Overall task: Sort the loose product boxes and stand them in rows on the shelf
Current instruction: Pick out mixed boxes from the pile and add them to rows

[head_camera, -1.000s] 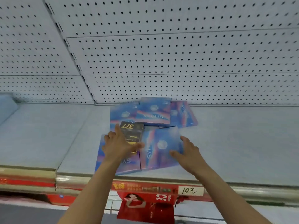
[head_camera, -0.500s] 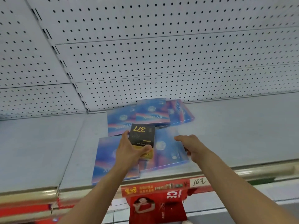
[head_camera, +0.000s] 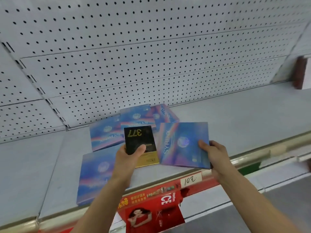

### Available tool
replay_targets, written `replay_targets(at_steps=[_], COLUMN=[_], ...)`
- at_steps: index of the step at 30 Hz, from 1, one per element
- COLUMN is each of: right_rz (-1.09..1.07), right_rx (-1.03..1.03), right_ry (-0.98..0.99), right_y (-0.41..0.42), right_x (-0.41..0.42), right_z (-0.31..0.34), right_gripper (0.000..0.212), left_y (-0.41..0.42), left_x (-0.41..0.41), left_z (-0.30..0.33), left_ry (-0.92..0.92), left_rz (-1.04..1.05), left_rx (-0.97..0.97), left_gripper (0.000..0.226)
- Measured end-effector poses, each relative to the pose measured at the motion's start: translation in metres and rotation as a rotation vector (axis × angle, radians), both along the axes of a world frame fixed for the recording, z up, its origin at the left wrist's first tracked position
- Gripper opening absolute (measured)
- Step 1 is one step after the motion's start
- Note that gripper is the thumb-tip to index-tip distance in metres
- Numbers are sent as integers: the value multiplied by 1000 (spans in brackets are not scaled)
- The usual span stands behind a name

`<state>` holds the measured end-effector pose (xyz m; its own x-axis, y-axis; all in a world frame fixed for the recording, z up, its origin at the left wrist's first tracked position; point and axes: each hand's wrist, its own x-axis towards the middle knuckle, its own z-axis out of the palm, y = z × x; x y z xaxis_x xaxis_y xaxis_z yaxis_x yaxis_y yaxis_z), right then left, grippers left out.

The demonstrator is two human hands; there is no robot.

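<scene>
Head view, nearest: a red poster (head_camera: pixel 154 214) with a figure in red hangs from the shelf's front edge; above it a red price strip (head_camera: pixel 168 190) carries a handwritten tag (head_camera: pixel 191 180).
Shelf: grey shelf (head_camera: pixel 244 118), metal lip along its front.
Left hand: left hand (head_camera: pixel 127 157) holds the black-and-gold box (head_camera: pixel 140 142) marked "377", thumb curled over its face, fingers hidden behind it; the box is raised above the shelf.
Right hand: right hand (head_camera: pixel 213 154) grips the right edge of a blue "SYRINX" box (head_camera: pixel 183 143), thumb on top, fingers curled beneath; box lifted, tilted, just beside the black one.
Front-left box: one blue box (head_camera: pixel 97 175) lies flat near the shelf's front, partly under the left forearm.
Back group: three more blue boxes (head_camera: pixel 107 132) (head_camera: pixel 137 116) (head_camera: pixel 164 114) lie flat and overlapping, close to the rear wall.
Rear wall: white pegboard (head_camera: pixel 151 56) behind everything.
Far right: a dark red post (head_camera: pixel 298 73), blurred.
</scene>
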<state>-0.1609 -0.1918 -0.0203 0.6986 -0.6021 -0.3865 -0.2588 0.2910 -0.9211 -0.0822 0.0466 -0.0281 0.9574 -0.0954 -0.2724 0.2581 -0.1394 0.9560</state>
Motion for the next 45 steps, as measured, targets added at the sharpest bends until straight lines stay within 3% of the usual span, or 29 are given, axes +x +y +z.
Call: replay_targets(at_steps=[4, 11, 21, 29, 33, 40, 45], right_rz=[-184, -386, -482, -490, -423, -400, -367], right_rx=[39, 178, 288, 236, 255, 221, 98], right_ry=[-85, -222, -366, -308, -285, -316, -245], right_y=[-47, -159, -350, -454, -499, -632, -744], right_x=[-28, -103, -219, -270, -269, -250, -228], right_z=[4, 14, 16, 3, -4, -2, 18], right_gripper=[8, 13, 35, 43, 59, 17, 24], left_y=[-59, -191, -410, -559, -619, -741, -844], left_x=[-14, -54, -146, -194, -188, -145, -105], left_z=[13, 21, 23, 25, 25, 20, 34], left_ry=[-129, -151, -60, 46, 93, 115, 77], left_rz=[26, -87, -203, -335, -361, -441, -513], left_rx=[-4, -63, -146, -218, -244, -254, -253], left_gripper=[21, 22, 30, 35, 43, 43, 33])
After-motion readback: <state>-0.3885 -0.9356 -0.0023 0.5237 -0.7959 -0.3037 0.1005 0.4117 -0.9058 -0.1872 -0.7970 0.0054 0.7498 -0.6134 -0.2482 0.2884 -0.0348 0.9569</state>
